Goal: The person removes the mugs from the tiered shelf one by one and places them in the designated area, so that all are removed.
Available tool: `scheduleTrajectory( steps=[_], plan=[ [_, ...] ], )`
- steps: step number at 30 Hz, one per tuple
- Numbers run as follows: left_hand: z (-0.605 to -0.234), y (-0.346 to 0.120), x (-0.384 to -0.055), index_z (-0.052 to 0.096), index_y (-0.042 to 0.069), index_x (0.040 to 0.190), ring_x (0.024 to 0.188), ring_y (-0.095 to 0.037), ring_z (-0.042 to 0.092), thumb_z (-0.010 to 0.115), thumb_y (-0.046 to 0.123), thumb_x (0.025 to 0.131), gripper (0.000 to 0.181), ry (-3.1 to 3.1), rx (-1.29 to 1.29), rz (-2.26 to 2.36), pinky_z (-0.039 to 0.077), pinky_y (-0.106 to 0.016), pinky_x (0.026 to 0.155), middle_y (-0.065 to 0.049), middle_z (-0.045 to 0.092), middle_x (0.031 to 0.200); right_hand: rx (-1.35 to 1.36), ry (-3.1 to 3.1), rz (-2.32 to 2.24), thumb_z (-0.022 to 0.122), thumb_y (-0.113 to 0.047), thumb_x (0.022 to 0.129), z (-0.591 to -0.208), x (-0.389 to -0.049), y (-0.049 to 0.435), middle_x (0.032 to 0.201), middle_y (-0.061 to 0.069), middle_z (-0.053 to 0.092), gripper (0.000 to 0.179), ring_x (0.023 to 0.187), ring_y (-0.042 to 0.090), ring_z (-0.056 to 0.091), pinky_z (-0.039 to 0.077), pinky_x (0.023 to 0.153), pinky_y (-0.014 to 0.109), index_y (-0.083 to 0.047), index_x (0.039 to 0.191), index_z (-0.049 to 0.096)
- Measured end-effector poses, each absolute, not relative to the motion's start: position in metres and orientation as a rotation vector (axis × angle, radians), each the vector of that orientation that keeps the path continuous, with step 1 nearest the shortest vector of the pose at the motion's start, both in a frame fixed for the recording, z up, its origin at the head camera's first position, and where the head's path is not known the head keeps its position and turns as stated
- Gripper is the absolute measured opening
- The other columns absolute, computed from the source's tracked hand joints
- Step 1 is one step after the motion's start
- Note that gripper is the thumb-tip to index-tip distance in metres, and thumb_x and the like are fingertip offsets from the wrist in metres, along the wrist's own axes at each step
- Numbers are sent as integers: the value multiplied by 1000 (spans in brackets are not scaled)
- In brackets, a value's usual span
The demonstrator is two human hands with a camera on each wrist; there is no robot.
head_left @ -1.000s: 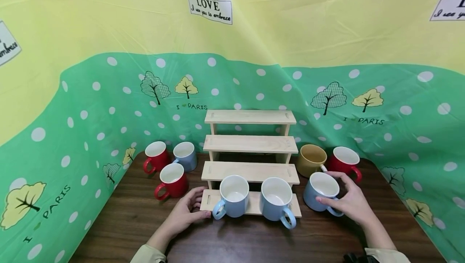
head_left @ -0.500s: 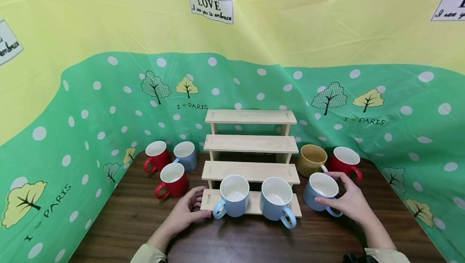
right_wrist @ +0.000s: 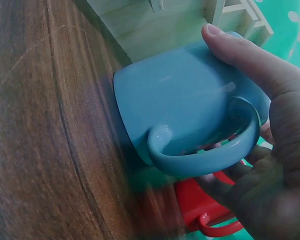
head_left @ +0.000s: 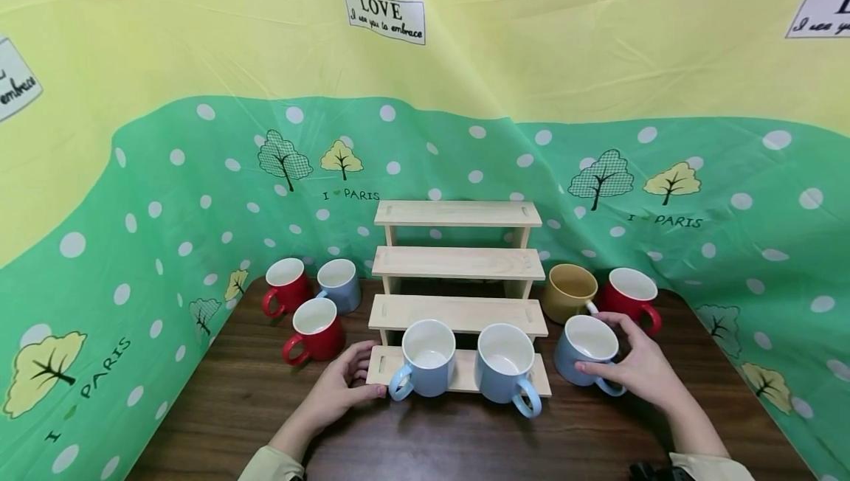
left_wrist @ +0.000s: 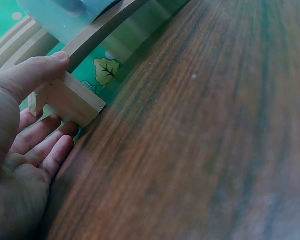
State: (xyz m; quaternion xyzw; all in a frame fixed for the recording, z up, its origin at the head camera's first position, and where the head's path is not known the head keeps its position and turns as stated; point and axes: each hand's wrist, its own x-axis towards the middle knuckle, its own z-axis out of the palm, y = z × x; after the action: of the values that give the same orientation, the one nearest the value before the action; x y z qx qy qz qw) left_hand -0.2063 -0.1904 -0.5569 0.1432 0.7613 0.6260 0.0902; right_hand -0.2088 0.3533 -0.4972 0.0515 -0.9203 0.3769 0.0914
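Note:
A four-step wooden stand (head_left: pixel 458 263) stands in the middle of the table. Two light blue mugs, a left one (head_left: pixel 432 374) and a right one (head_left: pixel 501 378), sit upright on its lowest step. My left hand (head_left: pixel 339 385) grips that step's left end; in the left wrist view the thumb (left_wrist: pixel 50 65) lies on the plank's edge, with the fingers (left_wrist: pixel 55 152) beyond the side support (left_wrist: pixel 72 100). To the right of the stand, my right hand (head_left: pixel 640 370) holds another light blue mug (head_left: pixel 578 359) by its body. The right wrist view shows its handle (right_wrist: pixel 205 162) toward the palm.
Two red mugs (head_left: pixel 319 344) (head_left: pixel 292 293) and a blue mug (head_left: pixel 341 293) stand left of the stand. A mustard mug (head_left: pixel 564 300) and a red mug (head_left: pixel 617 304) stand behind my right hand. Patterned cloth (head_left: pixel 458 149) closes off the dark wooden table (head_left: pixel 425 444) at the back and sides.

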Motion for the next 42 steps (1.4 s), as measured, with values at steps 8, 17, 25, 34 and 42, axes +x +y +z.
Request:
scheduleTrajectory(
  steps=[8, 17, 25, 34, 42],
  plan=[
    [-556, -190, -206, 51, 3, 155, 120, -30, 66, 91, 12, 90, 76, 2265, 432, 1865, 56, -27, 99, -21, 64, 143, 161, -2761, 1135, 104, -33, 75, -494, -207, 354, 139, 21, 62, 98, 120, 41, 59, 52, 88, 53, -8, 152, 48],
    [-555, -189, -204, 51, 2, 155, 120, -31, 66, 91, 12, 90, 77, 2256, 420, 1863, 56, -27, 99, -21, 64, 143, 179, -2721, 1051, 103, -41, 76, -478, -206, 353, 140, 15, 62, 95, 109, 23, 60, 55, 82, 31, -8, 150, 53],
    [-555, -189, -206, 51, 3, 155, 121, -31, 65, 91, 12, 90, 77, 2269, 413, 1854, 56, -27, 99, -21, 64, 143, 147, -2578, 1050, 99, -34, 83, -453, -196, 332, 140, 18, 60, 83, 117, 32, 60, 48, 84, 16, -7, 149, 55],
    [-555, -190, -206, 51, 2, 155, 121, -31, 65, 91, 12, 90, 77, 2273, 423, 1853, 56, -27, 99, -21, 64, 143, 245, -2490, 1141, 94, -28, 89, -438, -185, 290, 139, 13, 65, 71, 121, 0, 52, 45, 92, 5, -7, 147, 57],
    [-555, -190, -206, 52, 2, 155, 122, -30, 65, 92, 12, 90, 77, 2281, 430, 1856, 55, -27, 100, -21, 64, 143, 318, -2513, 1136, 95, -31, 88, -434, -176, 259, 136, 7, 66, 73, 120, 16, 59, 54, 92, 13, -8, 147, 59]
  ],
)
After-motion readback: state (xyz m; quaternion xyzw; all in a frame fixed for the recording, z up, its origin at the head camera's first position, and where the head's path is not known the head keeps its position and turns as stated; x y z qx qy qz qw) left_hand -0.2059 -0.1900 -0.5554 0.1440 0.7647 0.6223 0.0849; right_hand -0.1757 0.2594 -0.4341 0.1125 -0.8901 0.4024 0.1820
